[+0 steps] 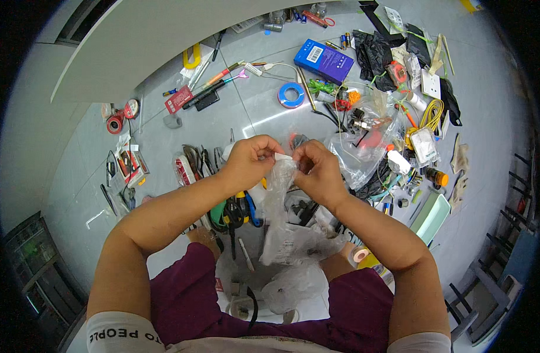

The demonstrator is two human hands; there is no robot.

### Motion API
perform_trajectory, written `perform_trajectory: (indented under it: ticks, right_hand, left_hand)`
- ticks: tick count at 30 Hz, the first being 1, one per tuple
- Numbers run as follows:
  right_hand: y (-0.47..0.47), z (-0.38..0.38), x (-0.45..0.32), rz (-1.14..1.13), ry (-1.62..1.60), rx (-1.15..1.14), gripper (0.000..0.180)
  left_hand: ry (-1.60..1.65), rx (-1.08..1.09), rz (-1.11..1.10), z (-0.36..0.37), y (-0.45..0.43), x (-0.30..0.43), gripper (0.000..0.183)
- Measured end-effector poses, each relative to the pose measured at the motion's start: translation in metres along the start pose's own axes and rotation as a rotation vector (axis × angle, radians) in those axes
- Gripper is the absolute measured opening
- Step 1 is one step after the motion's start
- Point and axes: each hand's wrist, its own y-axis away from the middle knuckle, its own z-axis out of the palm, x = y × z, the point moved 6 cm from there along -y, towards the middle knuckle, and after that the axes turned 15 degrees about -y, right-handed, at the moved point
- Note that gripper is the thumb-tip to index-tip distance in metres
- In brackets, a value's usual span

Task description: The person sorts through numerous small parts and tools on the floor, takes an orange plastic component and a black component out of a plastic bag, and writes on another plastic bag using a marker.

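Note:
Both hands pinch the top of a crumpled clear plastic bag [279,194], which hangs down between my forearms. My left hand [254,161] grips the white upper edge of the bag from the left. From the right, my right hand [318,172] holds the same edge between thumb and fingers. Below, the bag's lower part spreads near more clear plastic [296,282] between my legs. Under my left forearm lie several hand tools, among them yellow-and-black handled pliers [237,209]. What the bag holds, if anything, I cannot tell.
Ahead on the tiled floor lie a roll of blue tape [291,95] and a blue-purple box [323,61]. To the right sit a heap of plastic bags and cables [367,132], a pale green tray [431,217] and an orange-capped bottle [437,176]. Red tape [114,125] lies left.

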Motion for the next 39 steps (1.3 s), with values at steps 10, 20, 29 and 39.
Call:
perform_trajectory:
  ticks: [10,20,29,39]
  right_hand:
    - [0.011,-0.011,-0.045,-0.493,0.284,0.064,0.026]
    - [0.015,-0.010,-0.044,-0.577,0.340,0.016,0.026]
    - [0.005,-0.013,0.025,0.230,-0.437,0.034,0.010]
    - [0.004,0.006,-0.016,-0.210,0.181,0.025,0.027]
  left_hand:
    - [-0.488,0.138,0.453,-0.001,0.017,0.044,0.021]
    - [0.163,-0.112,-0.218,0.009,0.023,0.024,0.030]
    - [0.234,-0.184,-0.335,-0.002,0.010,0.002,0.020]
    - [0.856,-0.055,-0.752,0.022,0.033,-0.013,0.010]
